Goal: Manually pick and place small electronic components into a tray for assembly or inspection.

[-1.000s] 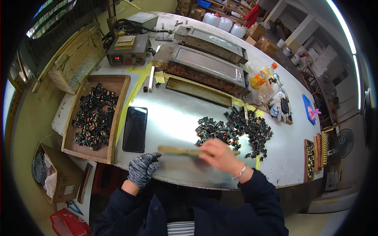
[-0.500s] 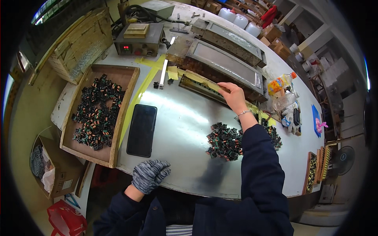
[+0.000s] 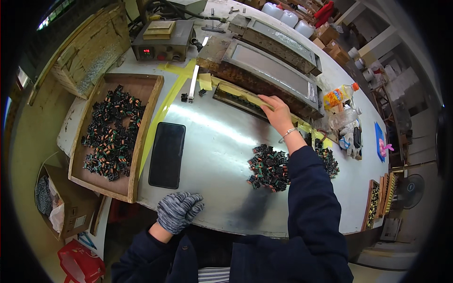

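Note:
My bare right hand reaches to a long narrow tray with a yellowish back edge, in front of the solder baths. Its thumb and fingers are pinched at that edge; what lies between them is hidden. Small dark parts show inside the tray. My left hand, in a grey knitted glove, rests curled at the table's front edge with nothing visible in it. Beside my right forearm lies a pile of small black coil components; another pile is partly behind the arm. A black phone lies left of centre.
At left, a wooden tray holds many copper-wound components. Behind stand a control box with a red display and two long metal baths. Bottles stand at right. A white strip lies near yellow tape.
The view has shifted slightly, so the wooden tray, phone and control box sit a little further left. My right hand stays at the narrow tray's edge; my left hand keeps its curled pose.

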Demonstrator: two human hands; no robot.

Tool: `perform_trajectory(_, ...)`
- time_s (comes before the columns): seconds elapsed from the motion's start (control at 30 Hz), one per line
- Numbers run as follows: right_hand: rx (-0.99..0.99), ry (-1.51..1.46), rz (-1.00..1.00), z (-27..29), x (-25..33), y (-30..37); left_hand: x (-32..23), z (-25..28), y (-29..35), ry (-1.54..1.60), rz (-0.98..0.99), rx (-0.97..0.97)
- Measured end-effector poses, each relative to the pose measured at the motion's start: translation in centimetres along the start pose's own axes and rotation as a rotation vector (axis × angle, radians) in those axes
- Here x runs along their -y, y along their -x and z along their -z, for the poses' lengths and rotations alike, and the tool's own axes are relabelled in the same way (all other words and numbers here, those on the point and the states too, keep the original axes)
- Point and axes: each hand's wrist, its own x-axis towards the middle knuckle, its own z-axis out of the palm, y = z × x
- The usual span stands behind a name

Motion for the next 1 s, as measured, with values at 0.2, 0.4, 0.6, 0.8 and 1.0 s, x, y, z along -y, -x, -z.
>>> perform_trajectory(0.2, 0.028, 0.005, -0.017, 0.5, 0.4, 0.7, -0.3, 0.6, 0.6, 0.007, -0.008, -0.017)
perform_trajectory(0.4, 0.013, 0.011, -0.042, 0.3, 0.9, 0.9, -0.4, 0.9, 1.0, -0.015, -0.001, -0.021)
perform_trajectory(0.6, -0.012, 0.005, -0.015, 0.0, 1.5, 0.8, -0.9, 1.2, 1.1, -0.003, -0.003, -0.036)
perform_trajectory(0.8, 0.026, -0.042, -0.044, 1.3, 1.5, 0.5, -0.7, 0.5, 1.4, -0.012, -0.01, -0.022)
perform_trajectory(1.0, 0.069, -0.365, -0.229, 5.7, 1.3, -3.0, -0.5, -0.3, 0.8, -0.04, -0.015, -0.019)
